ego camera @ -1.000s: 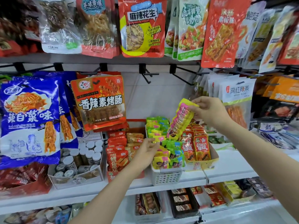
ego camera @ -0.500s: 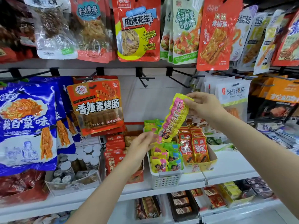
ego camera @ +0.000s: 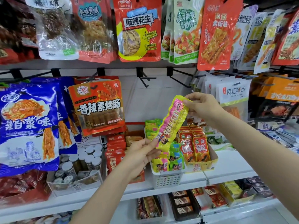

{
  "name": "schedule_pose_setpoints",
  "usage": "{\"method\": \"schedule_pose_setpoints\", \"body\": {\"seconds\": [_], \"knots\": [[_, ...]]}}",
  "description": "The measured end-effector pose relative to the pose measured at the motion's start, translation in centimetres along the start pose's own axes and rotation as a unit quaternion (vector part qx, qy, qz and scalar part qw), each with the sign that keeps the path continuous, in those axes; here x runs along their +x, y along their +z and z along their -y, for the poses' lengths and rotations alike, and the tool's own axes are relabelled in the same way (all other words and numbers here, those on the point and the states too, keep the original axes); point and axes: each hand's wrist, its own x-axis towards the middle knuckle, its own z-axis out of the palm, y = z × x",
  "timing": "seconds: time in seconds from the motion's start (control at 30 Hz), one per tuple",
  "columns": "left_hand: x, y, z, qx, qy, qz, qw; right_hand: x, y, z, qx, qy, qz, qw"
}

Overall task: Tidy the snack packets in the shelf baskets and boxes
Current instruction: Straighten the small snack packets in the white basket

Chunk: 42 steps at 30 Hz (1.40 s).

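The left hand [ego camera: 140, 153] pinches the bottom end of a long yellow and pink snack packet [ego camera: 171, 123], and the right hand [ego camera: 202, 105] pinches its top end, so the packet hangs tilted in the air between them. Just under it sits a white basket [ego camera: 166, 179] full of small yellow, pink and green packets, on the white shelf [ego camera: 229, 167]. A yellow box [ego camera: 204, 165] of red packets stands right beside the basket, and a big orange bag [ego camera: 97, 105] hangs to the left.
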Motion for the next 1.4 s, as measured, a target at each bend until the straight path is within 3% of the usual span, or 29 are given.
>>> {"method": "schedule_pose_setpoints", "body": {"seconds": [0.17,0.3,0.37,0.47,0.53,0.63,0.8,1.03,1.13,1.23,1.4], "knots": [[-0.9,0.7,-0.2,-0.168,-0.106,0.125,0.972,-0.4,0.5,-0.1,0.076,-0.029,0.041,0.996],[-1.2,1.2,-0.3,-0.273,-0.128,0.121,0.946,-0.4,0.5,-0.4,0.169,-0.059,0.086,0.980],[-1.1,1.0,-0.1,-0.295,-0.101,0.104,0.944,-0.4,0.3,-0.7,0.153,-0.068,0.090,0.982],[-0.7,1.1,0.2,-0.196,-0.043,0.069,0.977,-0.4,0.1,-1.0,0.089,-0.056,0.091,0.990],[-0.6,1.3,0.7,-0.086,0.022,0.018,0.996,-0.5,0.0,-1.1,0.131,-0.004,0.132,0.983],[-0.5,1.3,1.5,0.017,0.109,-0.041,0.993,-0.7,-0.1,-1.5,0.126,0.012,0.159,0.979],[-1.2,1.0,1.5,0.071,0.144,0.000,0.987,-0.7,-0.3,-2.1,0.049,-0.020,0.109,0.993],[-1.5,1.2,1.0,0.052,0.146,0.006,0.988,-0.6,-0.1,-2.0,0.054,-0.041,0.094,0.993],[-1.7,1.6,0.5,-0.095,0.033,0.057,0.993,-0.6,-0.1,-2.0,0.114,-0.050,0.118,0.985],[-1.9,2.0,-0.1,-0.127,-0.080,0.076,0.986,-0.8,0.0,-1.8,0.165,-0.058,0.160,0.972],[-1.4,1.7,0.0,-0.162,-0.028,0.060,0.985,-0.8,0.0,-1.7,0.154,-0.068,0.170,0.971]]}}
